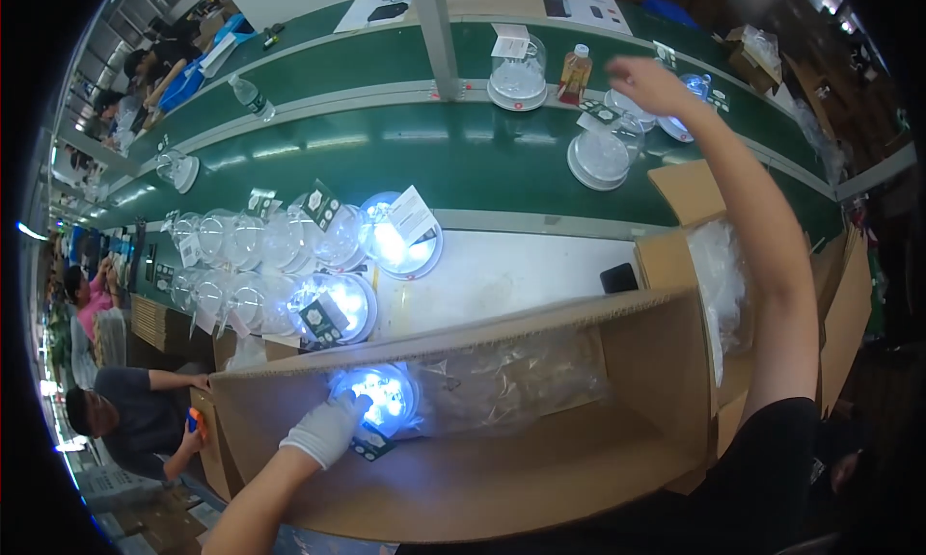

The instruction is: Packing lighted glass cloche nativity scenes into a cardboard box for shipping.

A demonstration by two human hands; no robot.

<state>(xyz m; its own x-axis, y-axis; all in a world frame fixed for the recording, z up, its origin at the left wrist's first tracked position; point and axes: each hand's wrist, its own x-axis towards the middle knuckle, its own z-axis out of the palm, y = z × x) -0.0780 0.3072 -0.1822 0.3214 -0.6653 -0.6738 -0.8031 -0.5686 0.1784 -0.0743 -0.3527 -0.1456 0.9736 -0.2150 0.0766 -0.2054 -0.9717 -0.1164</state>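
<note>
My left hand [326,432], in a white glove, is closed on the edge of a lit round lamp [388,397] with a clear dome and a white base. A dark green tag [372,444] hangs from that lamp. Both are within the long open cardboard box [637,381] in front of me. My bare right hand [654,84] is stretched far out over the green conveyor [463,160], fingers bent and partly hidden. Below it stands a clear dome lamp [627,107], and a blue-lit lamp [678,126] sits beside the wrist.
Clear dome lamps [246,242], several of them lit, crowd the left of the white table. A phone-like black object [618,278] lies behind the box. Right of it, another carton [690,266] holds plastic bags. A drink bottle [576,75] stands near my right hand. A co-worker [135,415] is at left.
</note>
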